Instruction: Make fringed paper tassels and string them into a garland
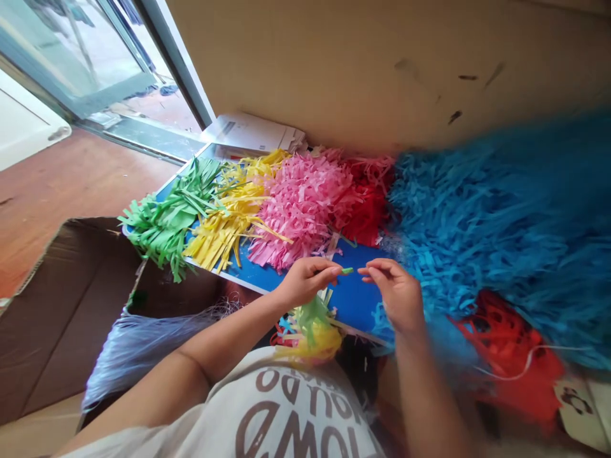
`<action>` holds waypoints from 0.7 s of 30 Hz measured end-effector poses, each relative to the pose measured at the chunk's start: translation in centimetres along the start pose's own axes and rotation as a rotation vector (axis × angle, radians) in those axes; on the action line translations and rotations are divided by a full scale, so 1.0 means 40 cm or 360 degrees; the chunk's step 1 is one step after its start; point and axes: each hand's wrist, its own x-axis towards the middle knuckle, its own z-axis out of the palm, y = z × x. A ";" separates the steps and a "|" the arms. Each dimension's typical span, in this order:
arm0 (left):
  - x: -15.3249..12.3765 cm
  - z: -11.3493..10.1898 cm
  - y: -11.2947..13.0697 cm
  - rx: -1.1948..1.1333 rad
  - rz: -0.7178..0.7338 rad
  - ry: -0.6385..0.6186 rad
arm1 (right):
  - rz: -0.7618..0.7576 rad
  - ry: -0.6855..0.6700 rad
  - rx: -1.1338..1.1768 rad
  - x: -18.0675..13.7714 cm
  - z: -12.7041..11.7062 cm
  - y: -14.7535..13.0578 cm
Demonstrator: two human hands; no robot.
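Observation:
My left hand [308,278] is closed in a pinch, and the twisted end of a green paper strip [347,271] sticks out from its fingertips. Just to the right, my right hand [398,294] is also pinched, its fingertips a small gap from the green end. Whatever those fingers hold, if anything, is too small to make out. Beneath my left hand, a bundle of green and yellow paper fringe [316,334] hangs by my lap. Whether it joins the green end is hidden by the hand. Both hands are above the blue tabletop [353,296].
Along the table lie fringed paper piles: green [179,213], yellow [222,229], pink [303,210] and red [365,207]. A large blue fringe heap [487,222] fills the right. Red fringe [518,356] lies nearer me. At left stands a cardboard box [71,305] beside pale plastic strands [138,356].

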 end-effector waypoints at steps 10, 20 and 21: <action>-0.016 0.005 -0.006 0.0442 0.0446 -0.0032 | 0.0212 0.0281 0.0692 -0.140 0.089 -0.035; -0.025 0.001 0.017 0.0862 0.0706 -0.0177 | 0.0127 0.0414 0.0331 -0.161 0.077 -0.034; -0.024 -0.001 0.017 0.0887 0.0727 -0.0189 | 0.0117 0.0417 0.0310 -0.162 0.077 -0.033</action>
